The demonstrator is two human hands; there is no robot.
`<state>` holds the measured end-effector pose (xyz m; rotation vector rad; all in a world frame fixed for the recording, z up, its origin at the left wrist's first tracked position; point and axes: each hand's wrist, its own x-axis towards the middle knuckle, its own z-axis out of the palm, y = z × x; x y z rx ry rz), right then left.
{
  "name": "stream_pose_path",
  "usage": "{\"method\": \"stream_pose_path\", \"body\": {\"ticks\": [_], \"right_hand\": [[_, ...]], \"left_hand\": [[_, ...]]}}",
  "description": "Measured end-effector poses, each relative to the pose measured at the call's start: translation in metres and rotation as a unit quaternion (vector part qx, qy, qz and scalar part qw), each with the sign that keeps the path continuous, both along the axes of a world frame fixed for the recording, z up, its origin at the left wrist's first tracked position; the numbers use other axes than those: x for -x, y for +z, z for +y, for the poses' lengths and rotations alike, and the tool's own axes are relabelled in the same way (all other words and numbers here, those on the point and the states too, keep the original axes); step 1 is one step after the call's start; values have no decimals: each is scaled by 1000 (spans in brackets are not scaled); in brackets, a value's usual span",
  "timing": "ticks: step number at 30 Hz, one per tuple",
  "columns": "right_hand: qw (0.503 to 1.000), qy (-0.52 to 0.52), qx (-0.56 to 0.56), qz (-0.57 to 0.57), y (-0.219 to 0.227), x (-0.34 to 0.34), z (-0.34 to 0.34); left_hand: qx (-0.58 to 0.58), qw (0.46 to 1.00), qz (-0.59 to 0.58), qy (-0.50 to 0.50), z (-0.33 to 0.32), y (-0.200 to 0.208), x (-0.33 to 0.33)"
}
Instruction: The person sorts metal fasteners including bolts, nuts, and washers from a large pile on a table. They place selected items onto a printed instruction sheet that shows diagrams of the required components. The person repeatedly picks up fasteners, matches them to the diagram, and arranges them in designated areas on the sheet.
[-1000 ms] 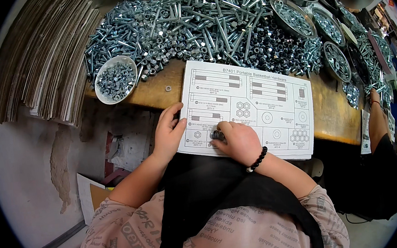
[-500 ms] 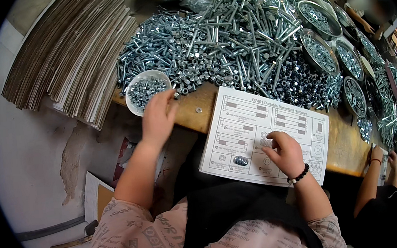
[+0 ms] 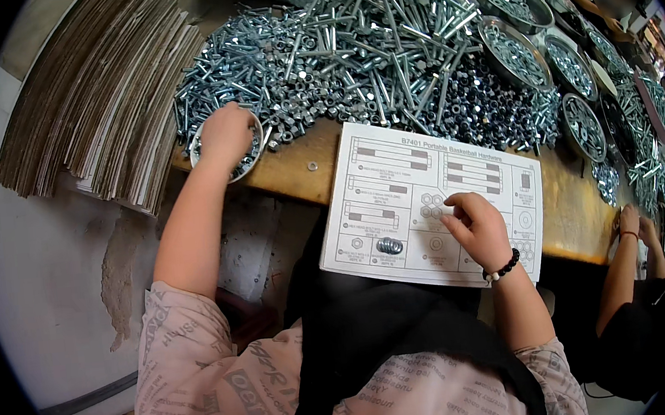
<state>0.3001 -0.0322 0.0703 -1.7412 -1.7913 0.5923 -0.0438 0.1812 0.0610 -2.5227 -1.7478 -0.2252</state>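
Note:
At the left, my left hand is over a white bowl of small metal pieces, its fingers bent down and bunched together. What they hold, if anything, is hidden. My right hand is over the stack of printed sheets, thumb and fingers apart, holding nothing; a dark bead bracelet circles the wrist. The top sheet carries outline drawings of bolts, nuts and washers. On one of its lower boxes lies a short overlapping row of metal washers, left of my right hand.
Loose bolts and nuts heap across the wooden table. One single washer lies near its edge. Cardboard sheets stand stacked at left. Metal bowls hold washers at right, where another person's hands work.
My left hand has moved from beside the bowl to over it, its fingers now bent downward. The right hand stays over the sheets. The view has shifted slightly.

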Motion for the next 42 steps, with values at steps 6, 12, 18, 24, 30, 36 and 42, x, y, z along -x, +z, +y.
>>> {"method": "stream_pose_path", "body": {"ticks": [6, 12, 18, 24, 30, 36, 42], "right_hand": [[998, -41, 5, 39, -10, -14, -9], [998, -17, 12, 56, -8, -11, -7], [999, -11, 10, 49, -9, -11, -7], [998, -14, 37, 43, -9, -14, -4], [999, 21, -8, -26, 5, -27, 37], [999, -7, 19, -42, -7, -41, 130], [981, -90, 59, -160, -21, 2, 201]], "left_hand": [[74, 966, -246, -26, -61, 18, -45], [325, 905, -122, -245, -135, 16, -89], [343, 903, -97, -241, -139, 15, -96], [347, 899, -110, -242, -138, 11, -93], [245, 920, -198, -236, -99, 22, -98], [-94, 958, -208, -173, 16, 21, -119], [-98, 981, -92, -140, 84, -1, -114]]}}
